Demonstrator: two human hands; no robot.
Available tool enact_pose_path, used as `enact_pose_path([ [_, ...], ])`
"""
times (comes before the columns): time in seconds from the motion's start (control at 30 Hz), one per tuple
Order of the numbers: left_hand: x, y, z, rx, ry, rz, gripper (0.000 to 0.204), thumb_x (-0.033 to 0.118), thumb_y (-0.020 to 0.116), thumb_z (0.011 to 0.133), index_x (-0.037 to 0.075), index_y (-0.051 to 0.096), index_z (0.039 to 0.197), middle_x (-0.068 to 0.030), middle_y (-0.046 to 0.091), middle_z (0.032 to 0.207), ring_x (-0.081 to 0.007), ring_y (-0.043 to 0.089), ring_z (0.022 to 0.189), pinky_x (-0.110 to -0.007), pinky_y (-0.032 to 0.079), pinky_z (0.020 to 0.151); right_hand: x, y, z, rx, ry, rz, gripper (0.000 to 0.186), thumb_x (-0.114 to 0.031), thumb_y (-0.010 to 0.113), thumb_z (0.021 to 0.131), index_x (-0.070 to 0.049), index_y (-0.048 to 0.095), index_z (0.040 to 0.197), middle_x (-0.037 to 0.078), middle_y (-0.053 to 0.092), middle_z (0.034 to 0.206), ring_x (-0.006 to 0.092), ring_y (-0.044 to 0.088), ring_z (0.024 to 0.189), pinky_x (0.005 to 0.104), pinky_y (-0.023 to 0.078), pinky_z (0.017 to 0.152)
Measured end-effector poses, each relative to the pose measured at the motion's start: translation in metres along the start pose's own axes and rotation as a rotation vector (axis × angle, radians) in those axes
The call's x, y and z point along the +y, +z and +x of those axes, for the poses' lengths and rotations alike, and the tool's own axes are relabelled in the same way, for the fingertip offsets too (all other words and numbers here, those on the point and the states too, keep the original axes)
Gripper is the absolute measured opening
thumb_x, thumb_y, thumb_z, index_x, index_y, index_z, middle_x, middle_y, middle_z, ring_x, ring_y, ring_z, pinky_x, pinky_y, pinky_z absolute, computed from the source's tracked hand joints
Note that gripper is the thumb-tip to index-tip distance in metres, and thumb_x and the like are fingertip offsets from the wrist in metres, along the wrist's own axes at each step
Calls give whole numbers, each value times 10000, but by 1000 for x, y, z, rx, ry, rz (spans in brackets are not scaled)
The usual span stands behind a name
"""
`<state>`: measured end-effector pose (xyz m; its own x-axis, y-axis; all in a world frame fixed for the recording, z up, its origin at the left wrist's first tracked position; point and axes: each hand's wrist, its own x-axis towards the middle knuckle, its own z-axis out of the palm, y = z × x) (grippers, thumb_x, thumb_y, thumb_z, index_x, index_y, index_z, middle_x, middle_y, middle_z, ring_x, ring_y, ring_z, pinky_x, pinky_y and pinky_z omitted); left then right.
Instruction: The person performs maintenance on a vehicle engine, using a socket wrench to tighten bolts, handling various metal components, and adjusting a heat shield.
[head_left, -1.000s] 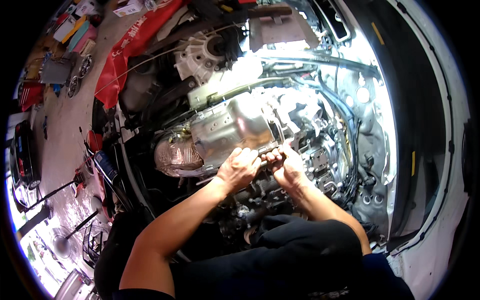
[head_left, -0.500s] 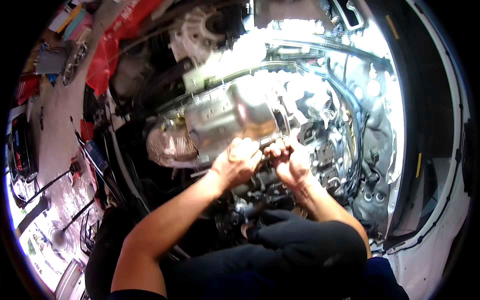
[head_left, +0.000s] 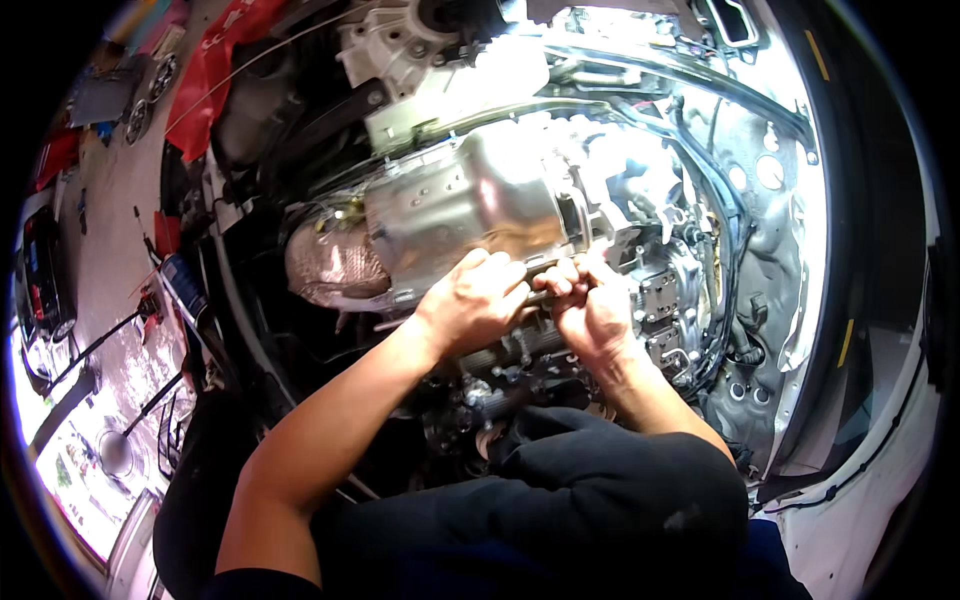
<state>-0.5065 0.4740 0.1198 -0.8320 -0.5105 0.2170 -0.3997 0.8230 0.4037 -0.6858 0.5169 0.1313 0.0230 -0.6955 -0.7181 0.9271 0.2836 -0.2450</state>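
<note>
Both of my hands are at the near edge of a shiny metal heat shield [head_left: 415, 230] in a car's engine bay. My left hand [head_left: 470, 300] is closed in a fist, knuckles up, against that edge. Just to its right, my right hand [head_left: 592, 308] has its fingers curled in and the thumb pressed by the index finger. Whatever either hand holds is hidden by the fingers. A slim pale bar [head_left: 393, 323] shows left of my left hand; I cannot tell whether it reaches into the grip. A dimpled metal cover [head_left: 332, 265] adjoins the shield's left end.
Engine parts with bolts and fittings [head_left: 510, 375] lie below my hands. A dark hose bundle [head_left: 735, 215] runs along the right side, beside the grey body panel [head_left: 775, 255]. My bent knee [head_left: 620, 470] is close beneath. A red cloth [head_left: 205, 100] hangs at the upper left.
The view has shifted slightly, so the engine bay sits a little higher in it. Both hands stay at the shield's near edge, still closed, with only slight finger movement.
</note>
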Motion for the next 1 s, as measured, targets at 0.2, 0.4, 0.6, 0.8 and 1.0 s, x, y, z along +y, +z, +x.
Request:
enact_pose_path([
  [0.2,-31,-40,-36,69,-172,-163,280,346,647,869,71,605,839,-76,524,756,-243,518,703,-365,399,659,6,-6,-5,-6,-16,-170,308,-339,446,1022,-90,495,848,43,518,790,220,559,804,461,469,918],
  [0.4,-34,-53,-85,-145,-170,68,576,510,752,726,65,519,1006,-81,481,879,-221,484,783,-353,380,720,31,-4,-19,-13,278,-800,444,-421,641,910,17,592,969,110,658,811,175,635,584,269,519,516],
  [0.6,-35,-52,-62,-264,-224,128,755,405,812,653,6,506,1215,-116,553,1003,-246,540,882,-381,413,778,42,5,-10,159,277,-695,318,-346,634,910,-41,623,823,85,611,603,119,502,432,241,349,395],
  [0.8,-29,-45,-64,-302,-201,115,795,340,823,635,10,498,1281,-116,576,1045,-255,558,900,-407,424,822,44,-1,-20,99,207,-763,268,-321,650,899,-70,624,808,70,604,588,96,459,404,233,320,374],
  [1.0,-61,-76,-74,-264,-276,-116,522,400,680,852,31,539,1193,-168,616,994,-317,614,933,-403,488,811,51,-8,-7,178,257,-864,310,-386,633,913,-84,627,845,66,614,621,92,467,424,224,323,387],
])
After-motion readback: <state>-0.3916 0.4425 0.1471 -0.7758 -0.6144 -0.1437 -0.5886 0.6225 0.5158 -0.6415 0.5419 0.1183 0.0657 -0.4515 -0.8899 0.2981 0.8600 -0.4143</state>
